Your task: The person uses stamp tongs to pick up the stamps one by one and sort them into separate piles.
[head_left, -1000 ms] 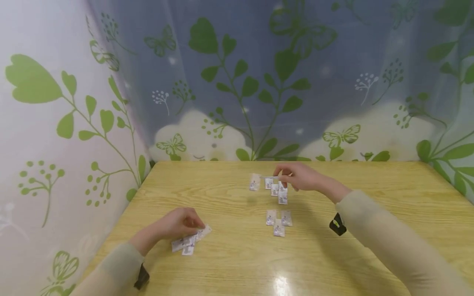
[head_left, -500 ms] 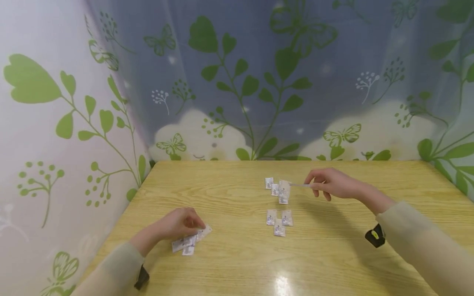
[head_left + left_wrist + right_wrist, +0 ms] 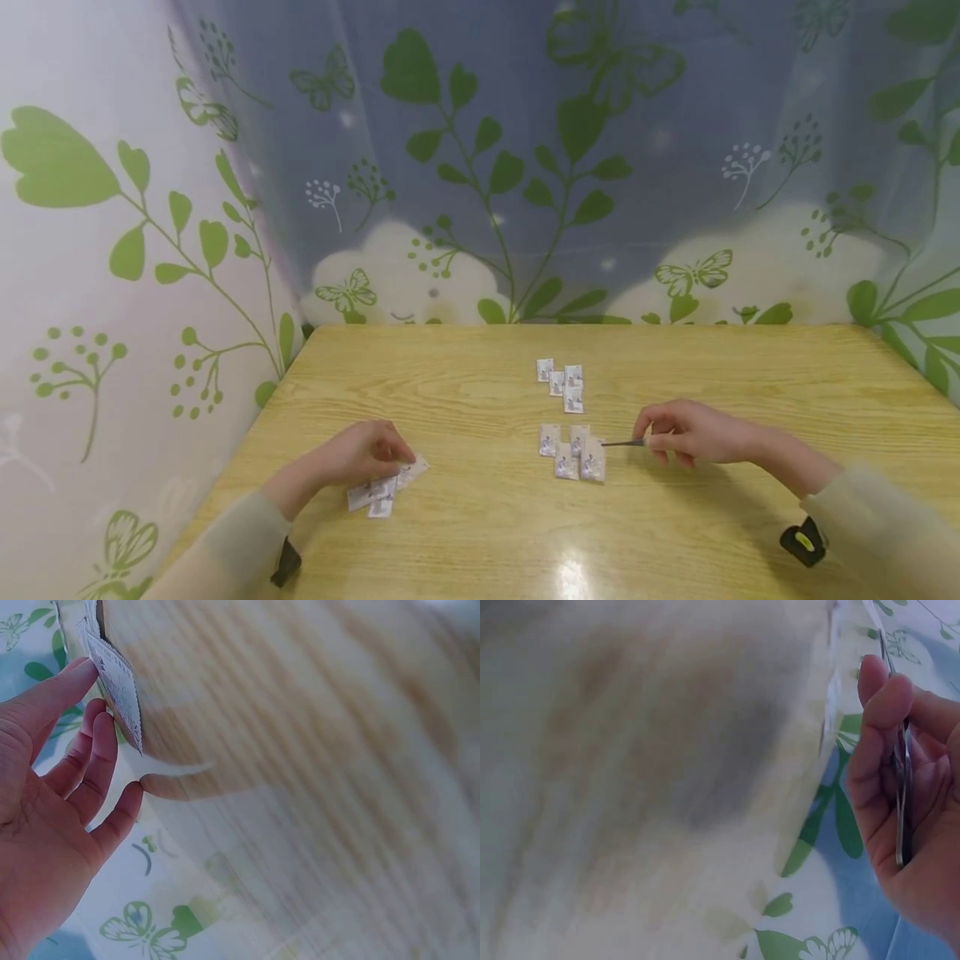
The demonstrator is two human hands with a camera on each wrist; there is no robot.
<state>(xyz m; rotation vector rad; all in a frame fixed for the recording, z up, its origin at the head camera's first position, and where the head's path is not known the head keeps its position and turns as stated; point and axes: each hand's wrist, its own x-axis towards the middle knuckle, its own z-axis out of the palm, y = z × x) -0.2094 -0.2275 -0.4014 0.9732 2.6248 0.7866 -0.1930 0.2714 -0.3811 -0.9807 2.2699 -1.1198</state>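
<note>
In the head view my right hand [image 3: 697,431] holds metal tweezers [image 3: 624,443] that point left. At their tip is a small white printed packet [image 3: 592,467], overlapping the near group of packets [image 3: 549,440]. The right wrist view shows the tweezers [image 3: 904,825] lying along the palm, pinched between thumb and fingers. My left hand [image 3: 360,454] is at a loose pile of similar packets [image 3: 381,507] on the left. Its thumb and index finger pinch one packet [image 3: 116,679], seen edge-on in the left wrist view; the other fingers are loosely bent.
A second group of several packets [image 3: 573,402] lies farther back on the wooden table [image 3: 450,542]. Patterned cloth [image 3: 465,167] hangs behind the table's rear edge and along its left side. Each wrist wears a black strap device [image 3: 804,542].
My right hand has moved right and toward me, carrying the packet in the tweezers from left of the far group, over it, to the near group. My left hand stays at its pile.
</note>
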